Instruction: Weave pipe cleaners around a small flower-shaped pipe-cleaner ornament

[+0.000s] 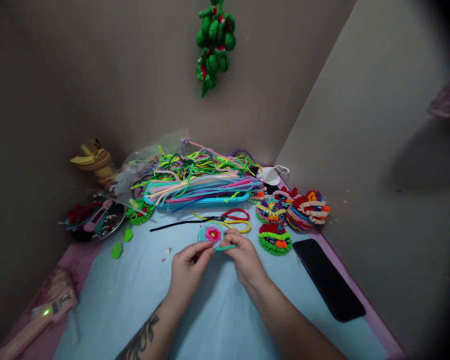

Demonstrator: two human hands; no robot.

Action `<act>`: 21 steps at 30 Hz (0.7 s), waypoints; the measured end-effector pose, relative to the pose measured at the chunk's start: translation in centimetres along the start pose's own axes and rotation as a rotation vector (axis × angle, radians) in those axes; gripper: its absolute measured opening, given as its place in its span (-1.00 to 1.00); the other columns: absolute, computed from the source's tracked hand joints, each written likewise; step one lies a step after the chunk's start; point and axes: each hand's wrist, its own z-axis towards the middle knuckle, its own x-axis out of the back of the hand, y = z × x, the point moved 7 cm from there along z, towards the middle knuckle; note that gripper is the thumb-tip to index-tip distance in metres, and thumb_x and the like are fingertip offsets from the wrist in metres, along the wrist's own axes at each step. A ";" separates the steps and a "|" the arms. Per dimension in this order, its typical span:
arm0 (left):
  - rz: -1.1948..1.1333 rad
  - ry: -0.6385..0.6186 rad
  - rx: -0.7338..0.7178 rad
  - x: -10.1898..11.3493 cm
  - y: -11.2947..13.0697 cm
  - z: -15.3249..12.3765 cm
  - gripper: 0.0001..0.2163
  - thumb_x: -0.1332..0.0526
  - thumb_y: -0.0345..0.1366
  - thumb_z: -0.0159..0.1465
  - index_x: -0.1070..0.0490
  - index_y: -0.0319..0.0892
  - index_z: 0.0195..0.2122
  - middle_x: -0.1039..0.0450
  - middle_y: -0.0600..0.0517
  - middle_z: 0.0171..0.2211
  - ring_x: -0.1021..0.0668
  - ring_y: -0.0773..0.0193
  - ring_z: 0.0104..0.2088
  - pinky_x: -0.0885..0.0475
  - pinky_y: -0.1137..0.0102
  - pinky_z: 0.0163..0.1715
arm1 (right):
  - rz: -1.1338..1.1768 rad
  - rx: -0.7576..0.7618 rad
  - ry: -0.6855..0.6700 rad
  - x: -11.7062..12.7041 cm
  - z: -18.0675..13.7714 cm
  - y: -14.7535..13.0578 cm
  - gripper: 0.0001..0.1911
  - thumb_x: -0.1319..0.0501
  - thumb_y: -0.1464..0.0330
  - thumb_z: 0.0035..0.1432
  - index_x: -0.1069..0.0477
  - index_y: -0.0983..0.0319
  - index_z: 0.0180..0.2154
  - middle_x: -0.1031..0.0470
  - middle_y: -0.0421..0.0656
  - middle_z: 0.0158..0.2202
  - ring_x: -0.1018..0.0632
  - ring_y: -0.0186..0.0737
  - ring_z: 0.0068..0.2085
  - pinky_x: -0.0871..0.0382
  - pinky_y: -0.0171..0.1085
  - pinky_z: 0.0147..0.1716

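Now, from far away, I have the coil of fuzzy sticks (212, 235) held between both hands. My left hand (189, 261) pinches its near left edge with thumb and finger. My right hand (246, 256) pinches its right side, and a teal end (228, 247) sticks out there. I think I am winding teal around the rim. Next, I guess, the left hand must keep the coil still while the right hand pulls the end snug. The coil is round and flat, so I see no long way to it; its pink middle faces up at me. The teal end points to the right. Just past my hands lie scissors (220, 218), and a phone (330, 280) is right of my right hand.
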 end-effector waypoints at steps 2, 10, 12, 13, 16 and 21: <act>0.023 -0.015 -0.034 -0.2 0.3 0.0 -0.84 -0.29 -0.26 0.09 -0.59 -0.16 -0.34 -0.58 -0.01 -0.45 -0.55 0.28 -0.47 -0.44 0.44 -0.40 | 0.040 -0.029 -0.017 0.0 0.1 0.1 -0.85 -0.35 0.36 -0.25 -0.41 0.21 -0.69 -0.30 -0.22 -0.40 -0.34 -0.23 -0.28 -0.18 -0.28 -0.24; 0.011 0.107 0.044 1.0 -0.1 0.0 -0.80 -0.29 -0.21 0.08 -0.58 -0.16 -0.30 -0.58 0.02 -0.47 -0.53 0.30 -0.50 -0.43 0.47 -0.46 | -0.006 0.045 0.014 -0.3 -0.7 -0.4 -0.80 -0.29 0.40 -0.14 -0.47 0.16 -0.35 -0.35 -0.23 -0.38 -0.36 -0.24 -0.32 -0.21 -0.29 -0.31; -0.003 0.131 0.054 1.2 -0.2 0.0 -0.79 -0.30 -0.21 0.07 -0.58 -0.16 -0.29 -0.58 0.03 -0.48 -0.53 0.31 -0.51 -0.43 0.47 -0.47 | -0.041 0.078 -0.010 -0.7 -1.1 -0.5 -0.75 -0.30 0.41 -0.13 -0.44 0.14 -0.29 -0.34 -0.24 -0.39 -0.35 -0.26 -0.35 -0.21 -0.31 -0.36; -0.009 0.136 0.055 1.3 -0.1 0.1 -0.79 -0.30 -0.21 0.06 -0.58 -0.16 -0.30 -0.58 0.03 -0.48 -0.53 0.31 -0.51 -0.43 0.47 -0.47 | -0.069 0.109 -0.028 -1.0 -1.3 -0.6 -0.77 -0.30 0.40 -0.11 -0.43 0.15 -0.31 -0.35 -0.24 -0.38 -0.36 -0.26 -0.34 -0.21 -0.31 -0.36; -0.014 0.125 0.054 1.0 0.0 0.1 -0.80 -0.31 -0.22 0.05 -0.59 -0.17 -0.33 -0.58 0.01 -0.45 -0.52 0.31 -0.50 -0.43 0.47 -0.45 | -0.155 0.204 -0.043 -1.1 -1.4 -1.1 -0.94 -0.29 0.38 -0.04 -0.44 0.19 -0.43 -0.35 -0.21 -0.37 -0.38 -0.25 -0.30 -0.21 -0.30 -0.33; -0.077 0.107 0.132 0.4 -0.6 0.0 -0.78 -0.33 -0.20 0.01 -0.58 -0.22 -0.36 -0.54 0.02 -0.55 -0.48 0.34 -0.55 -0.39 0.48 -0.51 | -0.047 0.276 0.118 1.0 -0.6 -2.1 -0.89 -0.28 0.37 0.00 -0.39 0.20 -0.52 -0.30 -0.25 -0.44 -0.35 -0.29 -0.36 -0.19 -0.31 -0.34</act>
